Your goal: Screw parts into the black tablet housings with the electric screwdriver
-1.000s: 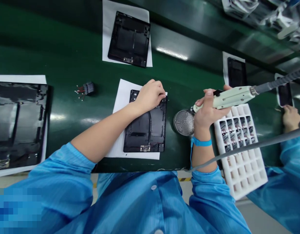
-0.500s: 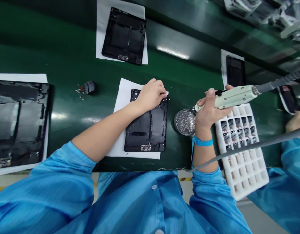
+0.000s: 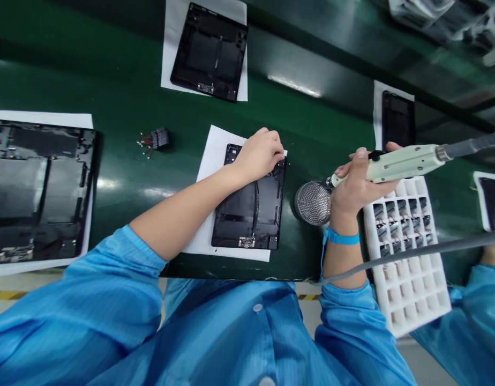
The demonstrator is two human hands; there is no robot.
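Observation:
A black tablet back housing [image 3: 251, 209] lies on a white sheet [image 3: 213, 161] on the green belt in front of me. My left hand [image 3: 259, 153] rests curled on its top right corner, fingers pressed together on the edge. My right hand [image 3: 355, 185] is wrapped round a pale electric screwdriver [image 3: 396, 163] with a grey hose, its tip pointing left over a round perforated metal dish [image 3: 313, 202].
A white compartment tray [image 3: 408, 252] with several small wired parts sits right of my wrist. Other housings lie at far left [image 3: 38, 193], top centre [image 3: 210, 51] and right [image 3: 398, 120]. A small connector [image 3: 159, 139] lies loose. A co-worker's blue sleeve [image 3: 484, 311] is at right.
Both hands have kept their holds. The co-worker's hand at the right edge has dropped out of sight, and a housing there has moved along the belt. The view has drifted slightly.

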